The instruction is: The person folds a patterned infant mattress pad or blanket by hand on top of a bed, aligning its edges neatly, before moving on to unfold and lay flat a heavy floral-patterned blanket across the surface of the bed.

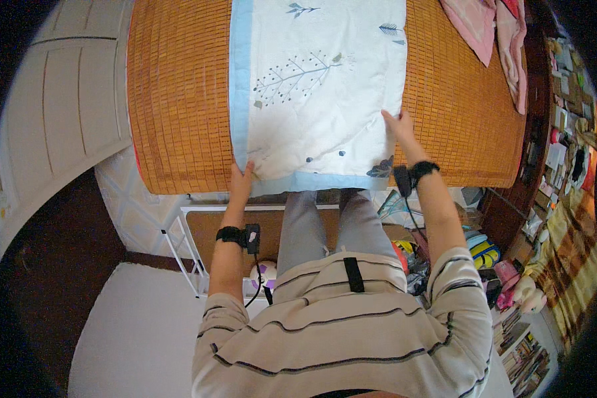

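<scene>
A white quilt (323,124) with a light blue border and printed sprigs and leaves lies folded into a long strip, running away from me. Its near edge reaches the front of the bed. At its near left corner, my left hand (241,183) grips the blue border, thumb on top. My right hand (402,130) holds the right edge a little farther up, and part of its fingers is hidden by the cloth. Both wrists wear black straps with small devices. Beneath the quilt is a brown bamboo sleeping mat (179,99), showing on both sides.
A pink blanket (472,30) lies at the mat's far right. White panelled doors (62,99) stand on the left. Behind my legs are a white-framed table (191,239) and a white and purple ball (264,273). Cluttered shelves (559,144) line the right side.
</scene>
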### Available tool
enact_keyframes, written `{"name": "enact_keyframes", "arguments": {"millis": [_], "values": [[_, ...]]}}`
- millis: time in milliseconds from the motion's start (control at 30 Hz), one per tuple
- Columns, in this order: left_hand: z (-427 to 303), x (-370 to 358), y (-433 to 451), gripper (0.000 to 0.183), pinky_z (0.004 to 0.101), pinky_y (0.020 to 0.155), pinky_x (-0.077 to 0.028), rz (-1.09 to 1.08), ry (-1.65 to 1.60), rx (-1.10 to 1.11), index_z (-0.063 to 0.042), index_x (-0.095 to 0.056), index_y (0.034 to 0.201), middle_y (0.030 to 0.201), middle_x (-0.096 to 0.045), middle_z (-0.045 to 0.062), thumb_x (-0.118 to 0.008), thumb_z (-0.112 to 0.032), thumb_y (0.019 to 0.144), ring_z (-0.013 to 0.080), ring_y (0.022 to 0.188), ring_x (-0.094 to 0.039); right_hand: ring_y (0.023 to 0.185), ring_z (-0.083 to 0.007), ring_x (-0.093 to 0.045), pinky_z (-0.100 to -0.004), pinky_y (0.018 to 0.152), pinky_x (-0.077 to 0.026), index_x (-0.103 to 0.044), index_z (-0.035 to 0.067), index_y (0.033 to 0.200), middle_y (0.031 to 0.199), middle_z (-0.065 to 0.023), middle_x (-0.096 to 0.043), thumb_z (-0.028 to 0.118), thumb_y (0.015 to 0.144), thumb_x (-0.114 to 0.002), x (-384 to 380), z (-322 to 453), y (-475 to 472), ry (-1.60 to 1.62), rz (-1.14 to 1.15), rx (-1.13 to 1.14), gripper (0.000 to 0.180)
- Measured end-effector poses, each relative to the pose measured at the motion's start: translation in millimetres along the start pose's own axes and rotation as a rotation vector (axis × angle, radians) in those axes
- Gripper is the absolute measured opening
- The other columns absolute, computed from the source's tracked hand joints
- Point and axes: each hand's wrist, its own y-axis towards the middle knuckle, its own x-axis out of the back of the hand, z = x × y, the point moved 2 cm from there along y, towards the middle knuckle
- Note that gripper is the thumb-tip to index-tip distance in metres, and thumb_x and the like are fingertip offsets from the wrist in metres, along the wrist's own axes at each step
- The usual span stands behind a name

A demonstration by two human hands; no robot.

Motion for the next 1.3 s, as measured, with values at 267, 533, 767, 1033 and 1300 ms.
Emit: {"name": "enact_keyframes", "arguments": {"millis": [267,533,767,1033,1300], "values": [[-16,2,-6,0.059,0.0344,0.078,-0.038,0.053,-0.007,0.038,0.005,-0.046,0.103,0.098,-0.053,0.019,-0.052,-0.046,0.074,0.0273,0.089,-0.051,0.073,-0.0201,-0.053,-0.0291,0.065,-0.043,-0.054,-0.005,0.087,0.082,-0.0141,-0.057,0.039,0.060,-0.069,-8,-78,-80,0.114,0.035,-0.199,0.054],[-14,2,-17,0.043,0.0266,0.072,-0.039,0.156,-0.252,0.127,0.000,-0.053,0.098,0.091,-0.056,0.008,-0.060,-0.034,0.073,0.0162,0.081,-0.051,0.083,-0.0188,-0.051,-0.0281,0.072,-0.041,-0.048,-0.004,0.099,0.092,-0.0129,-0.054,0.039,0.061,-0.069,3,-80,-104,0.385,0.214,-0.291,0.061],[-25,0,-32,0.042,0.0285,0.076,-0.038,0.224,-0.594,0.463,-0.003,-0.047,0.107,0.103,-0.051,0.008,-0.058,-0.029,0.075,0.0178,0.093,-0.047,0.091,-0.0198,-0.048,-0.0282,0.079,-0.038,-0.042,-0.003,0.110,0.101,-0.0133,-0.051,0.035,0.069,-0.064,16,-78,-93,0.486,0.282,-0.183,0.060],[-40,-8,-43,0.047,0.0327,0.078,-0.040,0.328,-0.713,0.503,-0.004,-0.040,0.114,0.109,-0.047,0.009,-0.055,-0.030,0.078,0.0205,0.098,-0.045,0.087,-0.0205,-0.051,-0.0284,0.076,-0.040,-0.044,-0.004,0.107,0.097,-0.0141,-0.053,0.034,0.072,-0.060,34,-68,-76,0.441,0.159,-0.124,0.054],[-34,16,-76,0.039,0.0332,0.076,-0.044,0.441,-0.859,0.744,-0.003,-0.045,0.108,0.101,-0.053,0.008,-0.055,-0.025,0.078,0.0192,0.090,-0.052,0.082,-0.0208,-0.055,-0.0320,0.070,-0.044,-0.048,-0.003,0.103,0.093,-0.0130,-0.056,0.038,0.075,-0.056,79,-4,-128,0.689,0.537,-0.622,0.051]]}}
